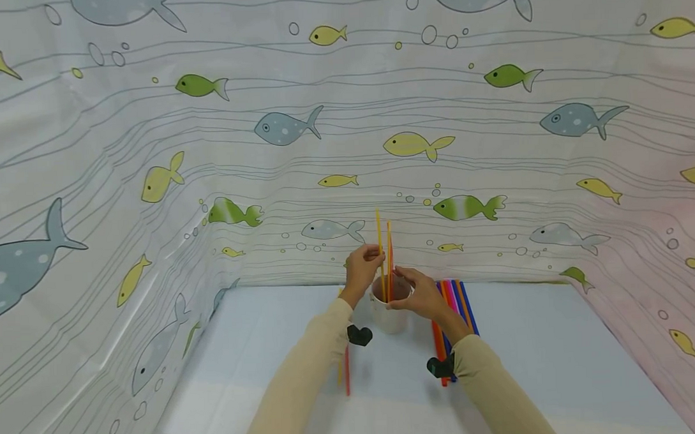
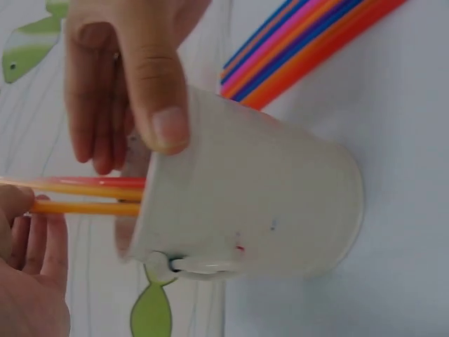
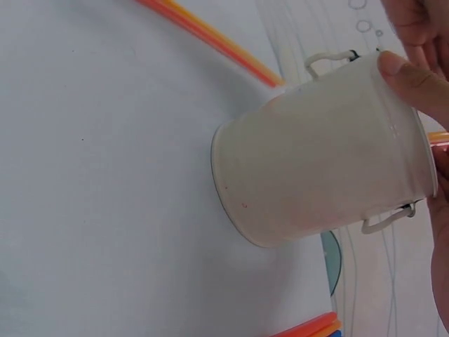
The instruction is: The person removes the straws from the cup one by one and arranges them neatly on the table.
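A small white bucket (image 1: 390, 318) with small side handles stands upright, and several straws lean in it. My left hand (image 1: 363, 267) pinches a yellow-orange straw (image 1: 379, 232) just above the bucket's opening; its fingers and the straw also show in the left wrist view. Beside that straw, an orange one (image 1: 389, 241) and a red one rise from the bucket. My right hand (image 1: 422, 294) grips the bucket at its rim, thumb on the outer wall and fingers across the opening in the left wrist view. The straws' lower ends are hidden inside the bucket.
A bundle of red, orange, pink and blue straws (image 1: 465, 305) lies on the white table (image 1: 559, 350) to the bucket's right, partly under my right forearm. On the left, yellow and red straws (image 1: 347, 373) lie partly behind my left forearm. A fish-patterned curtain (image 1: 331, 71) surrounds the table.
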Demonstrator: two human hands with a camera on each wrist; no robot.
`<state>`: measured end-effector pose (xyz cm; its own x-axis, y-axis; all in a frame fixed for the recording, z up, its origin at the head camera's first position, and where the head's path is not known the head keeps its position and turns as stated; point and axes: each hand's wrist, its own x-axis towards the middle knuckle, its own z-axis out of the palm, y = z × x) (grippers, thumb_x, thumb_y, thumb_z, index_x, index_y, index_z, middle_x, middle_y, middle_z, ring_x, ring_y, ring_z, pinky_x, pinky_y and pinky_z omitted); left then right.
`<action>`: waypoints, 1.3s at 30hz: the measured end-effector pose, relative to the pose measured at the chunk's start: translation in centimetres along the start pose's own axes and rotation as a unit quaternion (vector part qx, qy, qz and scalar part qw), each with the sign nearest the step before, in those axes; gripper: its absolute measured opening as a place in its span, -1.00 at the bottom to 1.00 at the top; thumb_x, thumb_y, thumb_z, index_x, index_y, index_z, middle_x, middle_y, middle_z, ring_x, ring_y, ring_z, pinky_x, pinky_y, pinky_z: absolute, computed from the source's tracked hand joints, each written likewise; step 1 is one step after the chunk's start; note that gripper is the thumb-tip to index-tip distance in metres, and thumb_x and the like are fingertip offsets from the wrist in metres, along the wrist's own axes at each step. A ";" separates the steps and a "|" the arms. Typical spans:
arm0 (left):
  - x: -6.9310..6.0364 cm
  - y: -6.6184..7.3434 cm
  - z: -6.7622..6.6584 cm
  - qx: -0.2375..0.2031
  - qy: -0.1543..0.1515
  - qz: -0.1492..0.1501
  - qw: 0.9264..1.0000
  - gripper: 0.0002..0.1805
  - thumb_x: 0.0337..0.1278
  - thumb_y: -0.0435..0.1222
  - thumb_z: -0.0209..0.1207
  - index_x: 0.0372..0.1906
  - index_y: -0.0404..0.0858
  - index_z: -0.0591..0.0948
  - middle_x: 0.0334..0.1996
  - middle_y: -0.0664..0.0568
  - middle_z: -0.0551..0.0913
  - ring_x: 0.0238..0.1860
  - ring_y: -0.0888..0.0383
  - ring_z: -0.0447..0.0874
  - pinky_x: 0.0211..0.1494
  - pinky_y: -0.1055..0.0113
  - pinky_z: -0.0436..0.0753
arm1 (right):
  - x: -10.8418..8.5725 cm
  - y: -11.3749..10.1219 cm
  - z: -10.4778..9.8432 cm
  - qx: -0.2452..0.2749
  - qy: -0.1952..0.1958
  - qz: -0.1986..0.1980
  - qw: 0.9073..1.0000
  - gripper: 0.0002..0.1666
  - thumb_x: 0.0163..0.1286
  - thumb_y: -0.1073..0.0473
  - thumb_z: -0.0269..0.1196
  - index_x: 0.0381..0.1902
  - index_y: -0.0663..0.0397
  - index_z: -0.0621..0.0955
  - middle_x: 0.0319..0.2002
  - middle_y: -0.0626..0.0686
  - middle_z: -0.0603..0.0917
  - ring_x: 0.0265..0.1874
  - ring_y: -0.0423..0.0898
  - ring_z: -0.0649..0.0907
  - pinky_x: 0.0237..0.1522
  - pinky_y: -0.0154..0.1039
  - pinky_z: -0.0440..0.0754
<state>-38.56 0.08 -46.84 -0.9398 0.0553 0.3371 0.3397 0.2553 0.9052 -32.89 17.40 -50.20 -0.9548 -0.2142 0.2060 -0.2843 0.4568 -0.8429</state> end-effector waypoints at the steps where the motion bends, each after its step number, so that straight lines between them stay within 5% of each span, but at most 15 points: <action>1: 0.1 0.2 -0.1 -0.006 0.001 0.002 1.000 -0.74 0.20 -0.37 0.29 -0.02 -0.34 0.66 -0.17 -0.07 0.73 -0.14 0.08 0.72 -0.10 0.33 0.70 | 0.0 0.0 0.0 -0.001 -0.001 0.000 1.000 0.18 -0.14 -0.01 0.63 0.45 -0.01 0.34 0.31 -0.05 0.47 0.36 0.04 0.37 0.32 0.04 0.36; 10: 1.7 2.8 -2.0 -0.062 -0.002 0.043 0.997 -0.67 0.24 -0.36 0.27 0.06 -0.42 0.61 -0.12 -0.10 0.71 -0.12 0.07 0.71 -0.10 0.33 0.70 | 0.1 0.2 0.0 -0.001 -0.009 -0.001 1.000 0.18 -0.13 -0.04 0.62 0.44 0.03 0.33 0.30 0.02 0.48 0.36 0.08 0.38 0.32 0.04 0.35; 20: 2.7 4.7 -4.7 -0.105 -0.004 0.046 0.993 -0.63 0.24 -0.39 0.25 0.11 -0.45 0.58 -0.10 -0.12 0.69 -0.10 0.04 0.70 -0.08 0.31 0.70 | -0.1 -0.7 -0.1 0.004 -0.018 0.021 1.000 0.16 -0.08 0.03 0.61 0.45 0.04 0.31 0.32 0.01 0.46 0.38 0.08 0.34 0.35 0.06 0.30; 29: 2.5 3.3 -7.2 -0.126 0.009 0.024 0.992 -0.63 0.23 -0.42 0.24 0.10 -0.51 0.56 -0.08 -0.24 0.65 -0.11 0.01 0.70 -0.08 0.29 0.71 | -0.2 -0.4 0.0 0.005 -0.018 0.008 1.000 0.17 -0.08 -0.01 0.61 0.46 0.05 0.30 0.32 0.04 0.47 0.38 0.09 0.34 0.34 0.06 0.30; 39: 0.6 0.7 -9.2 -0.113 0.024 -0.020 0.993 -0.62 0.23 -0.41 0.25 0.12 -0.46 0.56 -0.09 -0.20 0.65 -0.12 -0.04 0.70 -0.07 0.28 0.71 | -0.1 -0.1 0.1 -0.002 -0.017 0.009 1.000 0.17 -0.08 -0.01 0.60 0.46 0.03 0.30 0.32 0.03 0.46 0.39 0.10 0.32 0.34 0.07 0.31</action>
<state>-38.58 -8.56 -43.63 -0.9518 0.0013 0.3067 0.3065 0.0339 0.9513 -32.81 17.25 -50.23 -0.9564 -0.2352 0.1731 -0.2671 0.4643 -0.8444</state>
